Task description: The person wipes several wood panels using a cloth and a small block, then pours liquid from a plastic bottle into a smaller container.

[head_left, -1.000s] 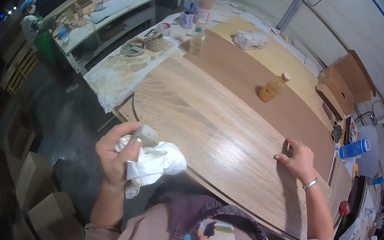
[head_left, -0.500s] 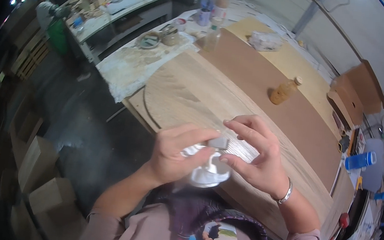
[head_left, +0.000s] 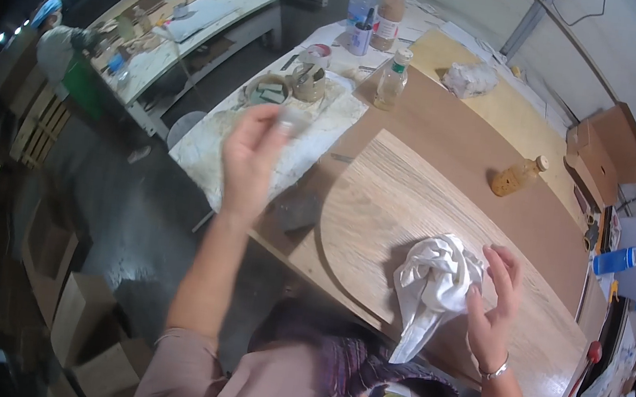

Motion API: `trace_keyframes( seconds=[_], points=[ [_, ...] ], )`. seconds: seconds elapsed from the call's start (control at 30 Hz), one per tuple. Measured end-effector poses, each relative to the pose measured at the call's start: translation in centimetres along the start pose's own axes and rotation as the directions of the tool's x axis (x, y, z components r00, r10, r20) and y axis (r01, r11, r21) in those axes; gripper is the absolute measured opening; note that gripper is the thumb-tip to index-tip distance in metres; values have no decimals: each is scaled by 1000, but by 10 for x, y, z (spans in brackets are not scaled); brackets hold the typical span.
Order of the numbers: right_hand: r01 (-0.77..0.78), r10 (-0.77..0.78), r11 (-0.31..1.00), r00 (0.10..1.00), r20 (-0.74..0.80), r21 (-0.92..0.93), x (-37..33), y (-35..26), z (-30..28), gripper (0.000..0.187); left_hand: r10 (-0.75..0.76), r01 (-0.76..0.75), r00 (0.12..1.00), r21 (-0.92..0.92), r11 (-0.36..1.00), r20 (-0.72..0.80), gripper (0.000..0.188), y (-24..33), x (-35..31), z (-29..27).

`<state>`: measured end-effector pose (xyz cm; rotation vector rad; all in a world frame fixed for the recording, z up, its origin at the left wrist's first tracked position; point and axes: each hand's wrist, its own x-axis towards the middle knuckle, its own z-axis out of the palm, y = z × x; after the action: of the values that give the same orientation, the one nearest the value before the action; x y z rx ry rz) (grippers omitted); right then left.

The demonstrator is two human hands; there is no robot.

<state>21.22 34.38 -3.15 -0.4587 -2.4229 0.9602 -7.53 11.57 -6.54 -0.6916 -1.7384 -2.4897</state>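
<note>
My left hand (head_left: 249, 159) is raised over the paper-covered left part of the table, thumb and fingers pinching a small grey block (head_left: 291, 123) blurred by motion. Just beyond it stand a round dish (head_left: 254, 100) with greenish pieces inside and a jar (head_left: 309, 85). A crumpled white cloth (head_left: 436, 274) lies on the wood-grain board (head_left: 370, 197), one end trailing over the near edge. At the cloth's right side, my right hand (head_left: 497, 302) is open, fingers apart and thumb by the folds; I cannot tell whether it touches them.
On the brown sheet (head_left: 440, 126) stand a clear bottle (head_left: 391, 84) and a bottle of amber liquid (head_left: 518, 177). More bottles (head_left: 390, 15) are at the back, and an open cardboard box (head_left: 605, 156) at the right. A person (head_left: 65, 45) stands by another table at far left.
My hands have parted: the left moved up and left with the block, the right moved right. The white cloth, held before, now lies on the board. The view has shifted left.
</note>
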Motion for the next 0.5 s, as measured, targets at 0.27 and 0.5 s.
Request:
trace_keyframes(
  seconds=[0.27,0.5],
  points=[
    [205,-135,925,965,226,-320,13,-20,67,80,-240,141,971,850,508,-17,29,-183,89,-137],
    [190,-125,910,973,193,-369,11,-20,75,85,-171,-109,973,960,256,156,24,-233,101,-154]
  ],
)
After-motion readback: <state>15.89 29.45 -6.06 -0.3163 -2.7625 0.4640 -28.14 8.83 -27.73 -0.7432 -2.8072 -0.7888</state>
